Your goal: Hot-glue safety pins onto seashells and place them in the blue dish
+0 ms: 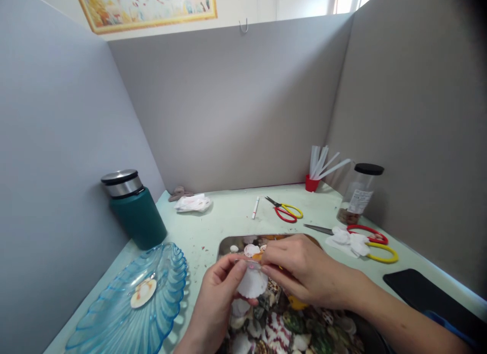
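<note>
Left hand [222, 285]: pinching shell [252, 285]
Right hand [294, 265]: curled, fingertips at shell's upper edge; hold unclear
Shell: above tray [218, 250], near its far edge
Risk: loose pinch could drop it among heaped shells [278, 332]

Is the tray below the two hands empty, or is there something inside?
Not empty: many shells lie in the tray. Part of it is hidden.
</note>
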`<state>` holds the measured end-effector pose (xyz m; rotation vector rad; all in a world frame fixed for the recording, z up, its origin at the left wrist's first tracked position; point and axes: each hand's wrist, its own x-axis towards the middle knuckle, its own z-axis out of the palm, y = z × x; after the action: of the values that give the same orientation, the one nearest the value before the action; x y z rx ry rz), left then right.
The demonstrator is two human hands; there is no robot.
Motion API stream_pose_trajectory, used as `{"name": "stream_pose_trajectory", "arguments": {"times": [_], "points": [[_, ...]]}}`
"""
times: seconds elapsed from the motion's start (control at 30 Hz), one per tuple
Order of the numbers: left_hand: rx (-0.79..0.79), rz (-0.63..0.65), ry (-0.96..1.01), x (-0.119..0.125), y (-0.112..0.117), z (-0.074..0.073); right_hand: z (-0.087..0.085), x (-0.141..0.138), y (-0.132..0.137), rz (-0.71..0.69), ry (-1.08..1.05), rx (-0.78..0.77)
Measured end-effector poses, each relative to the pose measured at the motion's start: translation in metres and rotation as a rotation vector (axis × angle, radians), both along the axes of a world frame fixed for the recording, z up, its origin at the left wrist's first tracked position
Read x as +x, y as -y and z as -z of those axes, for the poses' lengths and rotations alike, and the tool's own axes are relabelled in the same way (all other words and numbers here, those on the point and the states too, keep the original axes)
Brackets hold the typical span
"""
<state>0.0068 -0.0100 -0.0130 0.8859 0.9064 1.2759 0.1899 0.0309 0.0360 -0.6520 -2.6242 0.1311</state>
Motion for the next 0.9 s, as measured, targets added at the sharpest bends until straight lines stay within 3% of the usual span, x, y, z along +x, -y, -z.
{"name": "stream_pose_trajectory", "arguments": {"times": [0.43, 0.9], "points": [[-0.032, 0.066, 0.067, -0.0013, 0.0031, -0.0005, -0.0054, 0.0017, 0.0029, -0.03, -0.052, -0.137], [0.142, 0.176, 0.11, -0.0069, 0.0095, -0.0008, -0.0019, 0.0059, -0.0017, -0.165, -0.072, -0.066]]}}
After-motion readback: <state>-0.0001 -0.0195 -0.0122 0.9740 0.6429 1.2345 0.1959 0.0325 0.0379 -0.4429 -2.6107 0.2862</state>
